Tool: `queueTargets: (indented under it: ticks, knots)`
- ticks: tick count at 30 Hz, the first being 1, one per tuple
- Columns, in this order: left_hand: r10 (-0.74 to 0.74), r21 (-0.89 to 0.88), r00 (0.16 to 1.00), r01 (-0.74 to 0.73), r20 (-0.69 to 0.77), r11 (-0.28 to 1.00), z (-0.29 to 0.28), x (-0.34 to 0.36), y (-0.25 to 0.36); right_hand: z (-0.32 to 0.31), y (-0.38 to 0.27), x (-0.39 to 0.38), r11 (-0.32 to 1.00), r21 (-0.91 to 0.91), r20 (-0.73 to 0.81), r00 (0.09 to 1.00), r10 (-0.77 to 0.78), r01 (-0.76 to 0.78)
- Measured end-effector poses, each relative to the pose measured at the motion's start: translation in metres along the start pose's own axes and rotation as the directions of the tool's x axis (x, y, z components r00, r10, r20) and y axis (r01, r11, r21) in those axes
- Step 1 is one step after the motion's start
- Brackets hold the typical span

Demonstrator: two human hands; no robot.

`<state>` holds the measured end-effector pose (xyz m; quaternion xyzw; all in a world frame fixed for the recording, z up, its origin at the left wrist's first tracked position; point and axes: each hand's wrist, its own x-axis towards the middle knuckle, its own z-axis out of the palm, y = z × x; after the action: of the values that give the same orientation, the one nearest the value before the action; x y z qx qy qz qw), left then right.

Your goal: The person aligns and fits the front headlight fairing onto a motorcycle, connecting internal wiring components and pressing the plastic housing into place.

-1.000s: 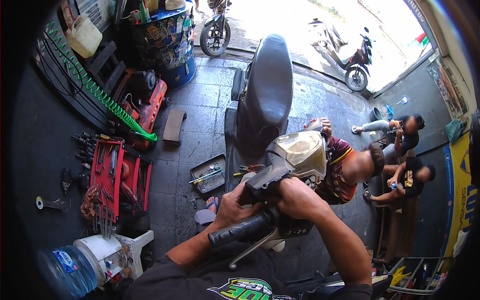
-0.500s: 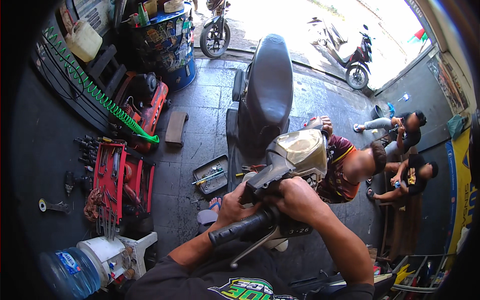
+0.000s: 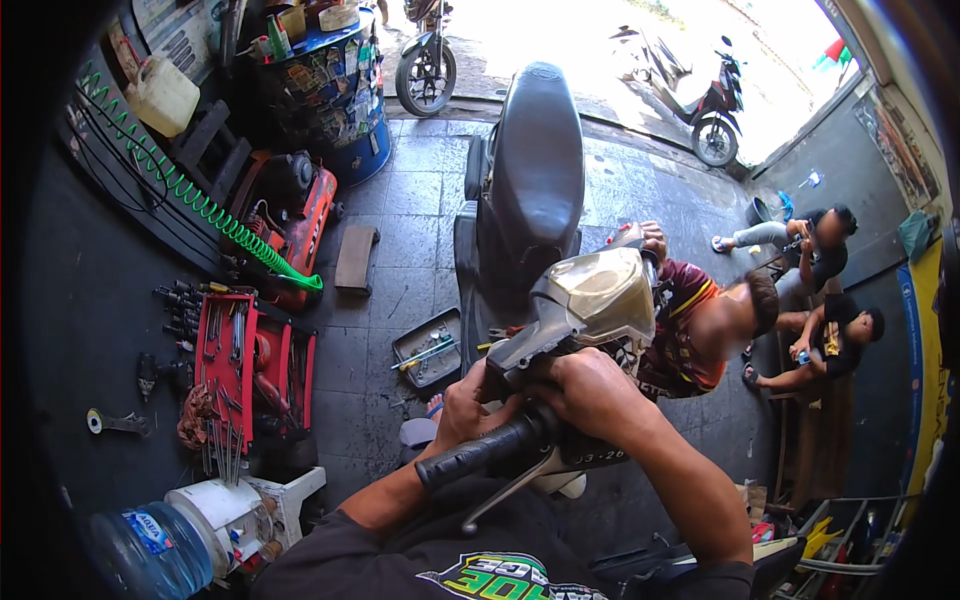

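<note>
Head view: handlebar [image 3: 478, 457] slants, free end lower-left; left hand [image 3: 468, 410] grip holds cover [image 3: 522, 352]; right hand [image 3: 592, 392]: grip unclear.

Dark handlebar cover [image 3: 542, 335] in front of me

I hold the narrow near end of this plastic cover; its underside is hidden from me. The cover adjoins the headlamp [image 3: 605, 290], whose clear lens looks yellowish. Nearer to me, the ribbed black handle [image 3: 478, 455] slants down to the left, its blunt end free. The silver lever [image 3: 507, 495] runs below the handle, apart from it along most of its length, and ends in a small rounded tip.
</note>
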<state>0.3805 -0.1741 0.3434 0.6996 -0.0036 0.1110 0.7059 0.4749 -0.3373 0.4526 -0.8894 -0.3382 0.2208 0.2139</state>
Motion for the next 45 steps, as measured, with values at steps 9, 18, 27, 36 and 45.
queueTargets:
  ticks: [9, 18, 27, 36, 45]
  knots:
    - [-0.059, 0.063, 0.998, 0.059, -0.009, 0.996, 0.000, -0.001, 0.002, -0.004, -0.011, 0.003, 0.989, -0.008, 0.047, 0.988, 0.145, -0.145]
    - [-0.069, -0.052, 0.995, 0.065, -0.074, 0.997, 0.006, -0.003, -0.010, -0.012, -0.010, 0.007, 0.992, -0.021, 0.150, 0.981, 0.124, -0.122]
    - [-0.061, -0.010, 0.990, 0.060, -0.125, 0.998, 0.009, -0.001, -0.010, -0.006, -0.015, 0.005, 0.987, -0.016, 0.033, 0.986, 0.161, -0.161]
    - [-0.036, 0.004, 0.990, 0.037, -0.134, 0.999, 0.009, 0.004, -0.006, -0.014, -0.010, -0.006, 0.996, -0.087, 0.169, 0.985, 0.046, -0.032]
    - [-0.047, 0.058, 0.990, 0.055, -0.136, 0.997, 0.007, 0.003, -0.012, -0.040, 0.000, -0.077, 0.918, 0.385, -0.494, 0.819, 0.291, -0.094]
